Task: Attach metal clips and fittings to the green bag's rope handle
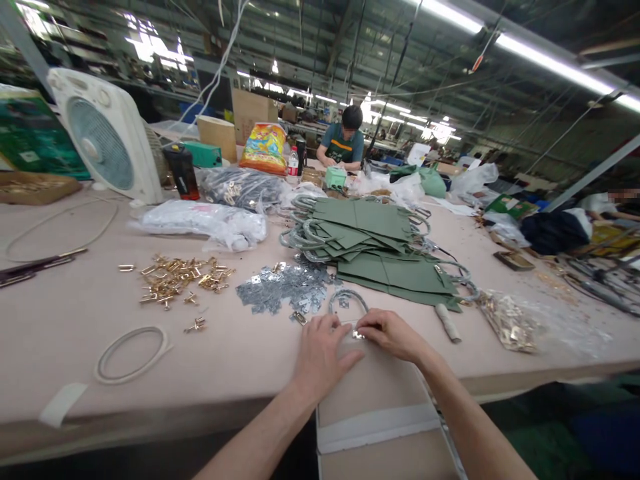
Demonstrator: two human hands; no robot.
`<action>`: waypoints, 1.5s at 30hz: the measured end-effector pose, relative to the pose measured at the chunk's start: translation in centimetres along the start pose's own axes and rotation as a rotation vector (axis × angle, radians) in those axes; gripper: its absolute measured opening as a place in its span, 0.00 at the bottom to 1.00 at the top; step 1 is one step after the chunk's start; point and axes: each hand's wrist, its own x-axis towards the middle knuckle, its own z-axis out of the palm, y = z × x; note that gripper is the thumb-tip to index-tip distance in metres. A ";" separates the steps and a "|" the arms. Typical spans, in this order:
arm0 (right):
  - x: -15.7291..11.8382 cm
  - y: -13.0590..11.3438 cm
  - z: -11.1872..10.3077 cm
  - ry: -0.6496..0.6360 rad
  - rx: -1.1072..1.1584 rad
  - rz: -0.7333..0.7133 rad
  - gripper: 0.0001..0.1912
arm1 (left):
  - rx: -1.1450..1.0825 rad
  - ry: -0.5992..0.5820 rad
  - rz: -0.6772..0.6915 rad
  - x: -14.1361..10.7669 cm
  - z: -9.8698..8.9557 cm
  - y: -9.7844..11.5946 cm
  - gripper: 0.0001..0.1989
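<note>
Your hands work close together at the near edge of the counter (235,360). The right hand (393,333) pinches a small shiny plate (357,335) at the top of a beige panel (375,390) — that panel reaches past the counter's edge toward you, a white strip (377,425) across it. Your left hand (323,350) lies over the panel's top left, thumb spread; you cannot tell whether its fingertips grip anything. A grey handle (349,292) loops just beyond both hands. Silver plates (283,288) are heaped near the left hand — green bags (360,213) are stacked farther back.
</note>
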 end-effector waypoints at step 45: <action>1.6 -1.1 -0.5 -0.088 -0.285 0.049 0.12 | -0.001 -0.016 -0.017 0.1 -0.2 -0.5 0.24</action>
